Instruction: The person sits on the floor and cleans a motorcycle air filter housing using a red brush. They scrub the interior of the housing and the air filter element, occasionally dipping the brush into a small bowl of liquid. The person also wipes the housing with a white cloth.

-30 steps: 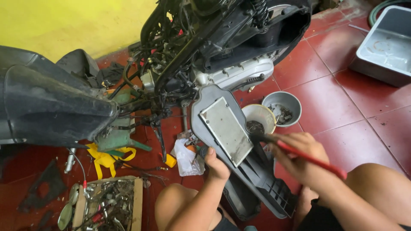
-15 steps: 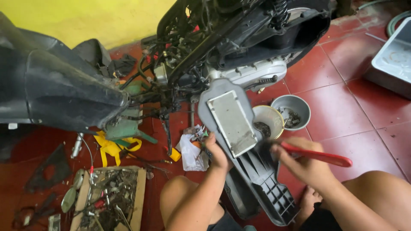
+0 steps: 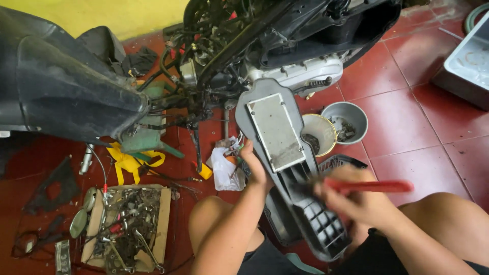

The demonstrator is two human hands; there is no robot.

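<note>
Left hand (image 3: 253, 165): grips the left edge of the grey plastic scooter panel (image 3: 285, 168), fingers curled round the rim, steadying it.
Right hand (image 3: 356, 198): closed in a fist round the red handle of a tool (image 3: 369, 186); hand and tool are blurred, so the working end cannot be made out.
Scooter panel: long, dark grey, tilted lengthwise from the scooter's engine (image 3: 300, 69) down towards the person's knees; a pale rectangular plate (image 3: 275, 130) sits on its upper half, ribbed grid at its lower end.
Bowls: a cream bowl (image 3: 321, 133) touches the panel's right edge; a grey bowl (image 3: 347, 119) of small parts stands just beside it.
Wooden tray (image 3: 163, 214): on the red tile floor (image 3: 407, 117) to the left, full of tools and bolts.
Yellow strap (image 3: 130, 163): near the tray, under the black body fairing (image 3: 66, 86).
Metal tub (image 3: 468, 66): far right, well apart.
</note>
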